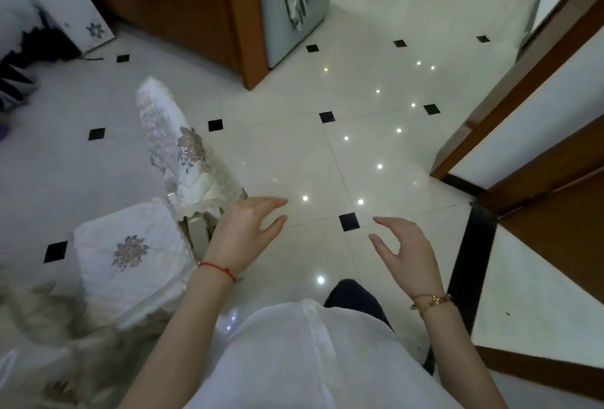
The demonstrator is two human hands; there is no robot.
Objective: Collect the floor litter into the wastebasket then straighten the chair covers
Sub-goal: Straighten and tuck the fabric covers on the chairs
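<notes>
Reaching: both bare hands are stretched out low over the glossy tiled floor [327,160], and neither holds anything.
Left grip: the left hand [243,229] has its fingers spread apart and loosely extended, empty; it hangs just beside the lower hem of the chair's back cover.
Right grip: the right hand [403,250] is also empty, thumb and fingers apart in a relaxed curve, well clear of the chair on its far side.
Wrists: a red string bracelet [219,269] circles the left wrist; a gold chain bracelet [431,301] circles the right.
Landmark: a dining chair stands at the left of the view, seen from above.
Back cover: the chair back cover [178,150], white lace with a grey flower motif, drapes over the chair's backrest; its frilled hem looks a little bunched.
Seat cover: the seat cover [130,258], white quilted cloth with the same flower, lies on the chair's seat, just left of the left forearm.
Person: a white top [304,359] and one dark trouser leg [356,297] show to the right of the chair.
Beyond the chair: a brown wooden cabinet [196,6], and past it a pale blue appliance under a frilled cloth [294,0].
Opposite the chair: a wood-framed door panel [539,88] at the right edge.
Left of the chair: something dark and blurred; I cannot tell what it is.
</notes>
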